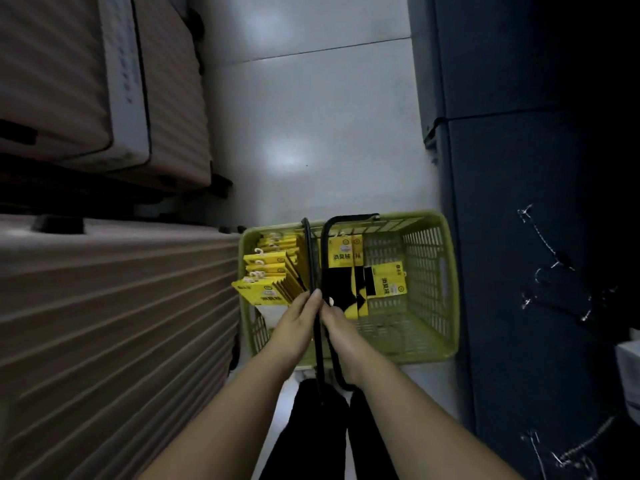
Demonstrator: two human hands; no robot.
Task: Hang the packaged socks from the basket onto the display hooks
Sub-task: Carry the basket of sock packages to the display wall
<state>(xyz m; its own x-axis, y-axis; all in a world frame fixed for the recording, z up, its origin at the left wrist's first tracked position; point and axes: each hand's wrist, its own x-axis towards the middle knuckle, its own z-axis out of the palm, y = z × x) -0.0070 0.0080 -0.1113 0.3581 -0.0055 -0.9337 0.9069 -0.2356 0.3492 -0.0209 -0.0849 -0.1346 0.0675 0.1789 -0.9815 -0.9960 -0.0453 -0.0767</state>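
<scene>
Left hand (296, 329) and right hand (341, 336) both grip the black handles (313, 258) of the basket (446, 271), sock packs (273, 268) sitting inside.

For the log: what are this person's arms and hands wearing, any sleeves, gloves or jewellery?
No sleeves show: left forearm and right forearm are bare to the frame edge. The left hand and right hand are ungloved; no ring, watch or bracelet is visible.

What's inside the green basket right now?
Yellow sock packs stacked at the basket's left end, loose packs mid-basket, bare mesh at right. The left hand, right hand and black handles hide the near middle.
</scene>
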